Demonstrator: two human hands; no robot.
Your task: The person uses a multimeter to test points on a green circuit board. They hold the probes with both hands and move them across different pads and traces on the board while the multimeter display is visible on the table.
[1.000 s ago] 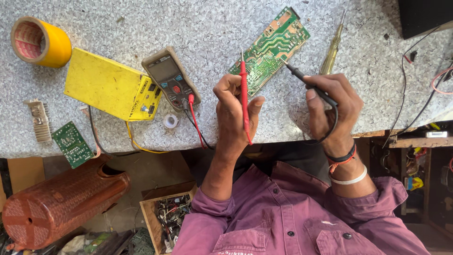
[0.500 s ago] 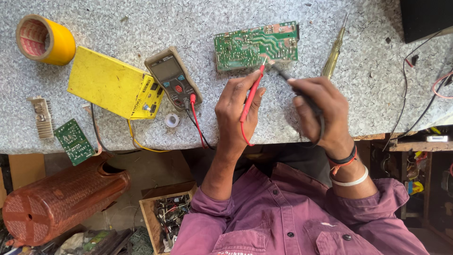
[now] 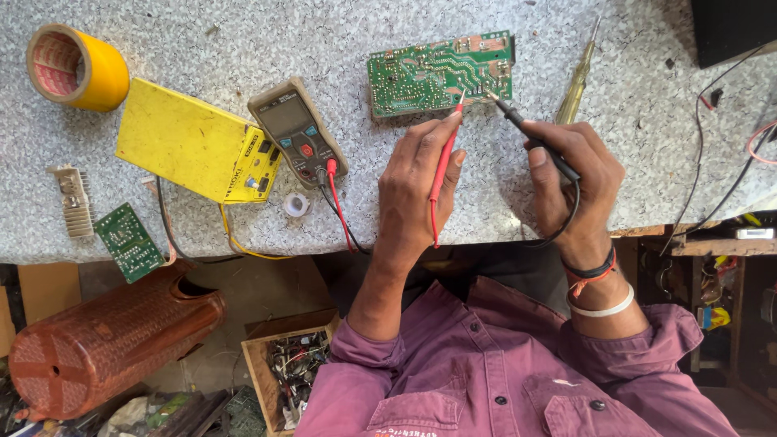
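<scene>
Bright daylight, soft shadows under hands, sharp focus, perhaps slight edge distortion

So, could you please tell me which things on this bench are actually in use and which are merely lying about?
In use:
- left hand holding red probe
- right hand holding black probe
- green circuit board
- multimeter

Lying about:
- yellow tape roll
- yellow box
- small green board
- screwdriver

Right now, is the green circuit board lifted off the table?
No, the green circuit board lies flat on the speckled table, with the red probe and black probe tips on it.
</scene>
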